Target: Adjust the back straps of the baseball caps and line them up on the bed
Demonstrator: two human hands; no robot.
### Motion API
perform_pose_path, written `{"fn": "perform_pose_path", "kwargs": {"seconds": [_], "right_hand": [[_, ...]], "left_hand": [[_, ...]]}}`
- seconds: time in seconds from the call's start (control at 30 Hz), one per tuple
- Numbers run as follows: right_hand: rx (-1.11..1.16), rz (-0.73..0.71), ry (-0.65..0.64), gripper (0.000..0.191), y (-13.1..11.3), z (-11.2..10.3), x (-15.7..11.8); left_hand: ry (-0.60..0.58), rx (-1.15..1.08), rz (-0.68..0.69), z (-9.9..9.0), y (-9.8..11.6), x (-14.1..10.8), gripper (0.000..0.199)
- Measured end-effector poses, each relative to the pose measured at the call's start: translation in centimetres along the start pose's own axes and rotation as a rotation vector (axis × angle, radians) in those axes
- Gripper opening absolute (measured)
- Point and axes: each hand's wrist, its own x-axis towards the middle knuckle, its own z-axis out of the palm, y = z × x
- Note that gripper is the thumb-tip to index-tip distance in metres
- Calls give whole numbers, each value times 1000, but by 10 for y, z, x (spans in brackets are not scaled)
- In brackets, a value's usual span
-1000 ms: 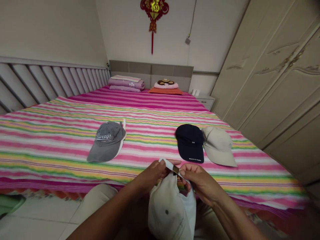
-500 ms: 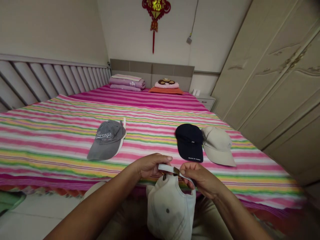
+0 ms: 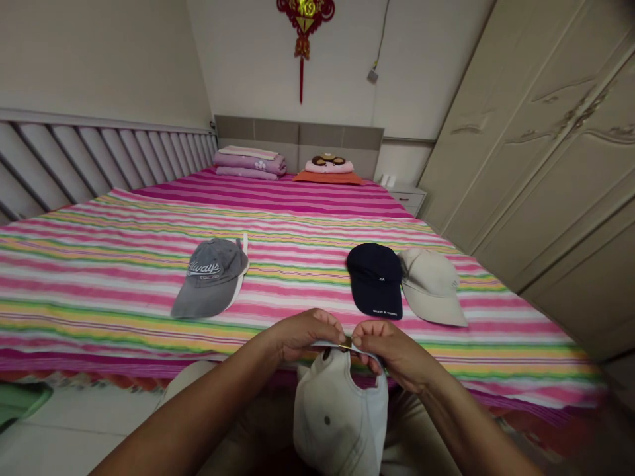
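A pale cap (image 3: pixel 335 413) hangs in front of me, its back opening facing up. My left hand (image 3: pixel 310 334) pinches the cap's strap just left of a small metal buckle (image 3: pixel 346 343). On the buckle's right side, my right hand (image 3: pixel 389 347) is closed on the same strap, thumb and forefinger together. The two hands are almost touching. Beyond them on the bed lie a navy cap (image 3: pixel 376 281) and a beige cap (image 3: pixel 432 286), side by side and touching. A gray cap (image 3: pixel 211 277) with white lettering rests farther left, a white strap sticking up behind it.
The bed's striped cover (image 3: pixel 292 284) spreads ahead. Folded purple bedding (image 3: pixel 248 164) and a pink pillow-like item (image 3: pixel 328 165) on orange cloth lie by the headboard (image 3: pixel 342 142). A slatted rail (image 3: pixel 124 155) borders the left; a wardrobe (image 3: pixel 526 145) stands at right.
My left thumb and fingers have come down onto the strap next to the buckle; before, the thumb was raised and extended. The strap has tilted flatter.
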Motion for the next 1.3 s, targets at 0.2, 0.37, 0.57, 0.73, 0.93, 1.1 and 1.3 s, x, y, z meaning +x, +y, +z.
{"fn": "perform_pose_path", "kwargs": {"seconds": [0.2,0.37,0.57,0.73,0.93,1.1,1.3], "right_hand": [[73,16,-69,22,3,-5,0],[81,24,-93,23,8,-10,0],[115,35,-50,22,8,-10,2],[119,13,-39,21,8,-9,0],[129,13,-38,20,8,-10,-1],[200,-28,-73,20,7,-12,-1],[263,-24,-140,18,12,-24,5]], "left_hand": [[19,-9,33,0,-6,0,11],[33,-30,68,1,-6,-1,11],[-31,-101,109,-3,-11,2,19],[-63,-163,169,-4,-16,4,26],[-74,-176,226,-2,-18,6,30],[-130,-139,169,-5,-19,6,26],[-106,-93,144,-18,-23,7,21]]}}
